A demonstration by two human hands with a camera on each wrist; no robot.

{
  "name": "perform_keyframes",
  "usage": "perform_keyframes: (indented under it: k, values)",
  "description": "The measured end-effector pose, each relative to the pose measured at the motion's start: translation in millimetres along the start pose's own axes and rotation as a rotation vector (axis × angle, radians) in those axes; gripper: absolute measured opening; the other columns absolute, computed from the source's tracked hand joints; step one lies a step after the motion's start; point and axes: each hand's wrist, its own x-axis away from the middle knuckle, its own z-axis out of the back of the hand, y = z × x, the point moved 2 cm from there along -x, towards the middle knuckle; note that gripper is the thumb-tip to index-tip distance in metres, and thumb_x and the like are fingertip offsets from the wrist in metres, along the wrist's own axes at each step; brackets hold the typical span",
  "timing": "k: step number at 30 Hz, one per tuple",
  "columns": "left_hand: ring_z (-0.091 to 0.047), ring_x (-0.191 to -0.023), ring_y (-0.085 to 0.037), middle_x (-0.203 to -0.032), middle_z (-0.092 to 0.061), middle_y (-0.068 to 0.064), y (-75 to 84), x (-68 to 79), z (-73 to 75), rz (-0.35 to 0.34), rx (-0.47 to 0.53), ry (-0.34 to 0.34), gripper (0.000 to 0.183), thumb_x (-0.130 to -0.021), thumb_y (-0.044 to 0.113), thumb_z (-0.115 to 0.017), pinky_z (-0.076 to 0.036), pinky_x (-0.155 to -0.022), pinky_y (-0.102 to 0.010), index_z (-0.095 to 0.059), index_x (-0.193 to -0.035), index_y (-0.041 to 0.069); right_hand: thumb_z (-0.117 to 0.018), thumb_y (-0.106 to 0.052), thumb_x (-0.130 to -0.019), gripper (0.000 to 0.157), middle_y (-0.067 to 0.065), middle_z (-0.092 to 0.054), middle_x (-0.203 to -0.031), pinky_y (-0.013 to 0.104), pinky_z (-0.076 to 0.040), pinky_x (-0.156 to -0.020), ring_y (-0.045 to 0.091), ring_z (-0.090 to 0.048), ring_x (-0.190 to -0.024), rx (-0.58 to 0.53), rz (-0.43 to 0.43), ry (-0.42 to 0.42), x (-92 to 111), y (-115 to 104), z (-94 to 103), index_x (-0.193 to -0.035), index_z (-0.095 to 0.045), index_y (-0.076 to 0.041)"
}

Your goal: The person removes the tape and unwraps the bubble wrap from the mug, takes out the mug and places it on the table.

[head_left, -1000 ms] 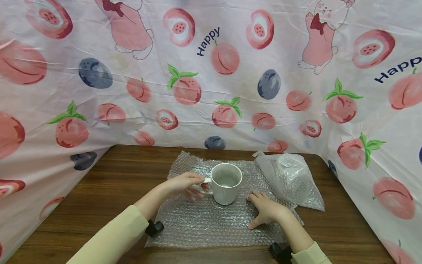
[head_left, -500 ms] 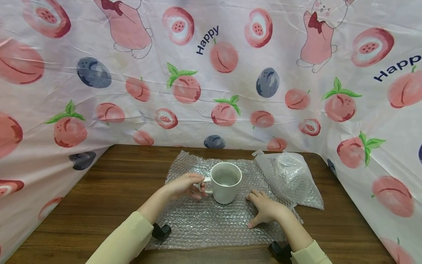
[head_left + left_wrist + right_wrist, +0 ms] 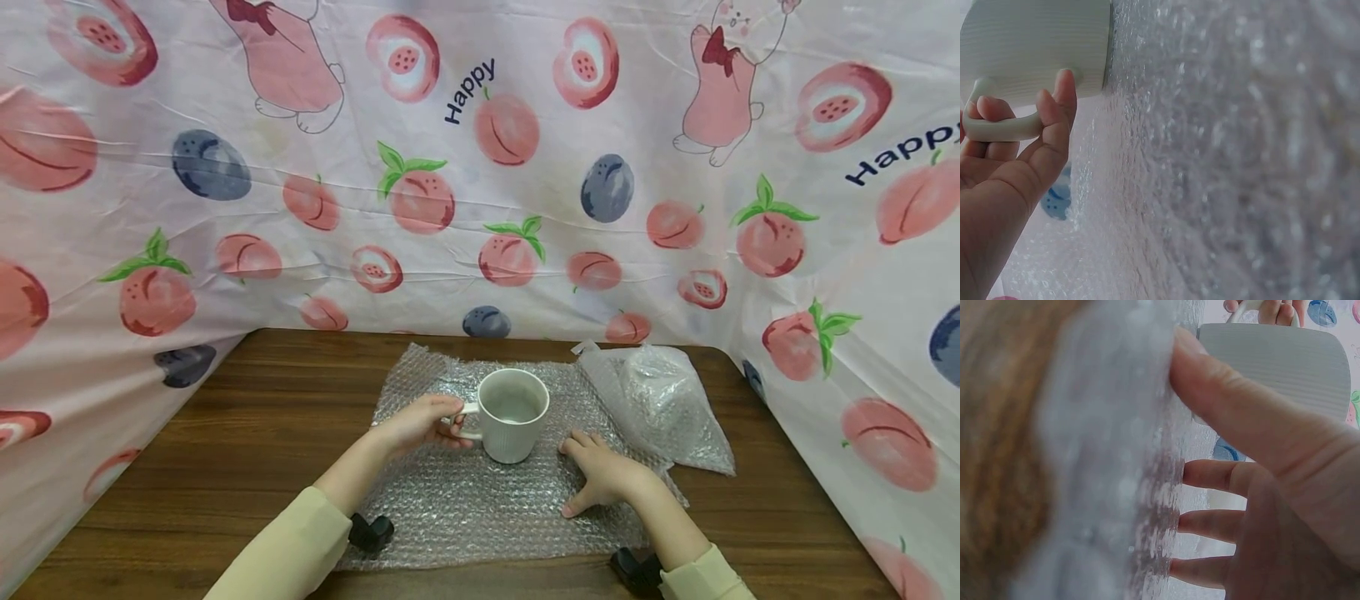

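Note:
A white ribbed mug (image 3: 513,421) stands upright on a sheet of bubble wrap (image 3: 480,521), its handle pointing left. My left hand (image 3: 422,425) grips that handle; in the left wrist view the fingers (image 3: 996,109) pass through the loop and curl round it. To the right of the mug, my right hand (image 3: 603,475) rests on the bubble wrap with spread fingers, apart from the mug. The right wrist view shows its fingertips (image 3: 1191,472) and thumb touching the sheet, holding nothing.
A bubble-wrapped bundle (image 3: 663,400), its contents unclear, lies at the back right, beside the sheet's edge. Everything is on a dark wooden table (image 3: 247,433). A peach-printed cloth (image 3: 450,192) hangs behind and at both sides.
My left fingers have closed in round the mug's handle, and the left forearm has shifted slightly right. The mug and my right hand have stayed in place.

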Motion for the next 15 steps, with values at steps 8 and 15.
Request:
perform_keyframes:
  k: [8, 15]
  values:
    - [-0.065, -0.094, -0.040, -0.073, -0.051, -0.004, 4.0, 1.6, -3.2, -0.021, -0.014, -0.001, 0.029, -0.104, 0.019, -0.041, -0.052, -0.082, -0.048, -0.053, -0.081, 0.007, -0.089, -0.033, -0.062, 0.082, 0.028, -0.027, -0.148, 0.068, -0.021, -0.101, 0.056, -0.016, -0.133, 0.001, -0.002, 0.010, 1.5, -1.6, 1.8, -0.129, -0.051, -0.004]
    - [-0.065, -0.095, -0.040, -0.073, -0.052, -0.005, 9.2, 5.8, -4.7, -0.057, -0.012, 0.007, 0.030, -0.104, 0.020, -0.040, -0.049, -0.085, -0.053, -0.054, -0.082, 0.006, -0.089, -0.034, -0.063, 0.083, 0.028, -0.026, -0.149, 0.068, -0.021, -0.101, 0.055, -0.016, -0.134, 0.001, -0.014, 0.000, 2.0, -2.8, 1.1, -0.131, -0.051, -0.005]
